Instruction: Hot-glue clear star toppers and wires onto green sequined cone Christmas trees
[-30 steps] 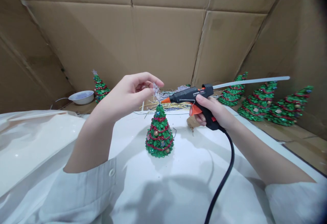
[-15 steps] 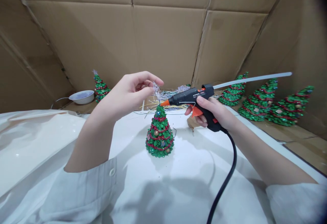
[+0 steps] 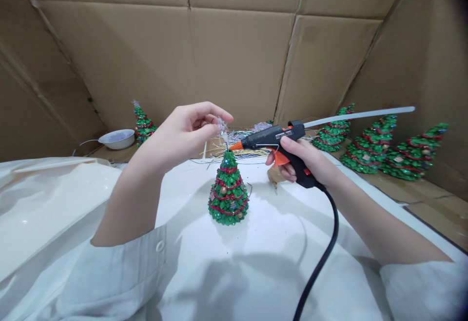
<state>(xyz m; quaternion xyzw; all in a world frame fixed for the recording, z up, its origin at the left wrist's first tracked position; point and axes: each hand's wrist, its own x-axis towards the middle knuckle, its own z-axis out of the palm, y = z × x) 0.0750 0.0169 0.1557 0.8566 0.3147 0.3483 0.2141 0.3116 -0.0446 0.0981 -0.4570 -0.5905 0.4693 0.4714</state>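
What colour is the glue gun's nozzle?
The nozzle is orange, seen best in the head view.

So we've got brown cardboard on three sides: a big creased back panel (image 3: 237, 57), with a left panel (image 3: 36, 82) and a right panel (image 3: 409, 57) slanting in. There's flat cardboard (image 3: 438, 216) past the right edge of our white tabletop (image 3: 278, 233) too. Light's pretty pale — we're getting soft shadows (image 3: 219, 287) up front.

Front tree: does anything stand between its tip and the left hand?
Yes: the clear star, held in the left hand, sits above the tip of the tree, a thin dark stem between. The glue gun's orange nozzle is close to the tip, on the right.
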